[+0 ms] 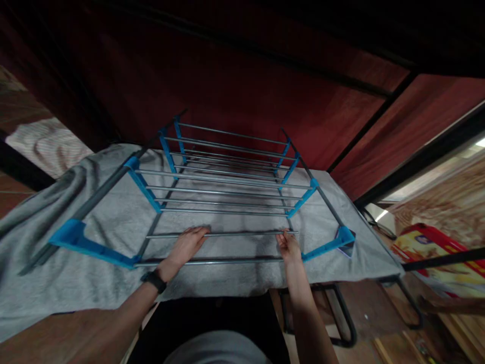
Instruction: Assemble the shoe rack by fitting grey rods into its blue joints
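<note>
A rack of grey metal tubes and blue plastic brackets lies on the grey blanket in front of me. My left hand [187,244] is closed around a thin metal tube [242,233] left of its middle. Near the tube's right end, my right hand [289,246] pinches it. This tube lies crosswise, its ends apart from the nearest brackets. Closer to me, another tube [235,261] runs between the left blue bracket [98,248] and the right blue bracket [325,246], passing under both my hands. Farther back, several tubes span smaller blue brackets [146,188].
A dark flat object [346,246] lies by the right bracket on the grey blanket [227,285]. Behind the rack hangs a dark red cloth [235,76]. At right are a red and yellow package [439,253] and black metal bars [337,316].
</note>
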`<state>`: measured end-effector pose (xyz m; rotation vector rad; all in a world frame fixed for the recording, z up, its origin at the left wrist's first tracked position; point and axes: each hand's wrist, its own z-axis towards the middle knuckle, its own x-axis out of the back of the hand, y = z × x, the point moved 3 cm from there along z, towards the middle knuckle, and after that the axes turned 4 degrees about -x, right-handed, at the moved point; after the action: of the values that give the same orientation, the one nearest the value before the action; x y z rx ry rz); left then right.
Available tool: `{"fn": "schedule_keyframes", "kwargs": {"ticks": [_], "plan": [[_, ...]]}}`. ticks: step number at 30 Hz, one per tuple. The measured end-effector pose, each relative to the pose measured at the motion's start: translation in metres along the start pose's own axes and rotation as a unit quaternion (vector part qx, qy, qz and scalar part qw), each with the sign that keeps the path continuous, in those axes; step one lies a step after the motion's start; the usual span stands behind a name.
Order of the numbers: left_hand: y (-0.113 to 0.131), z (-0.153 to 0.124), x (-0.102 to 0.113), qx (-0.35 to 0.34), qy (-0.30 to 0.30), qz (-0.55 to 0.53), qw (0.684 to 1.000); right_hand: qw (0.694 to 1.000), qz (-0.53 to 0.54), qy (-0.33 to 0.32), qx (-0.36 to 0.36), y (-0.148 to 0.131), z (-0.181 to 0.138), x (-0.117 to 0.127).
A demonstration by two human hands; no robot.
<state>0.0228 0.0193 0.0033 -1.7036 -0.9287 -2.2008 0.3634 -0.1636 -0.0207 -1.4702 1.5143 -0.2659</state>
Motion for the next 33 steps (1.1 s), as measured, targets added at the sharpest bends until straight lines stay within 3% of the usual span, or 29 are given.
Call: {"fn": "schedule_keyframes", "kwargs": {"ticks": [7,17,25,33], "plan": [[-0.009,-0.01,0.02,0.015,0.049,0.02,0.999,1.0,0.025,0.008,0.01,-0.003,-0.003,0.002],[0.031,-0.037,0.046,-0.007,0.045,0.074,0.996,0.999,0.042,-0.003,0.02,-0.019,-0.013,0.007],[0.048,-0.072,0.034,0.0,0.042,0.059,0.997,0.998,0.041,-0.036,0.002,-0.024,-0.026,0.006],[0.027,-0.112,0.013,0.021,0.025,0.061,0.998,0.992,0.018,-0.126,-0.017,-0.018,-0.066,0.004]]}}
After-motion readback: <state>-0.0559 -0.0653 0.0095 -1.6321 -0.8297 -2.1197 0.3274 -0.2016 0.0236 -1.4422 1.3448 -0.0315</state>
